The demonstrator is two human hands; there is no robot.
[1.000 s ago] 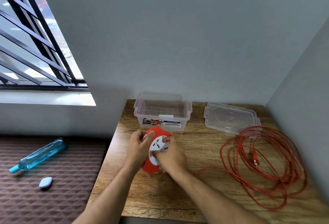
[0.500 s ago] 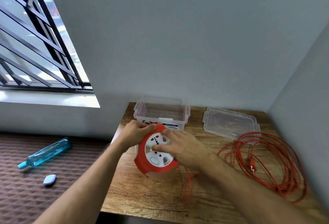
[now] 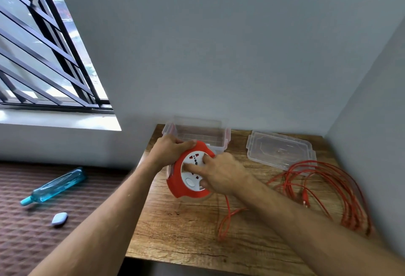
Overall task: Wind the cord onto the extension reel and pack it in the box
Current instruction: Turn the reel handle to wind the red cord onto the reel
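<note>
Red-and-white extension reel (image 3: 190, 174) held tilted above the wooden tabletop (image 3: 186, 231), just in front of the clear plastic box (image 3: 198, 132). Left hand (image 3: 169, 151) clamped over the reel's upper rim. Right hand (image 3: 221, 173) pressed on the white socket face, fingers (image 3: 192, 167) spread across it. Orange cord (image 3: 324, 192) trailing down from the reel onto the tabletop, mostly heaped in loose loops to the right. Clear lid (image 3: 280, 150) lying flat beside the box, touching the loops. Blue bottle (image 3: 55, 185) on the brown mat, left.
</note>
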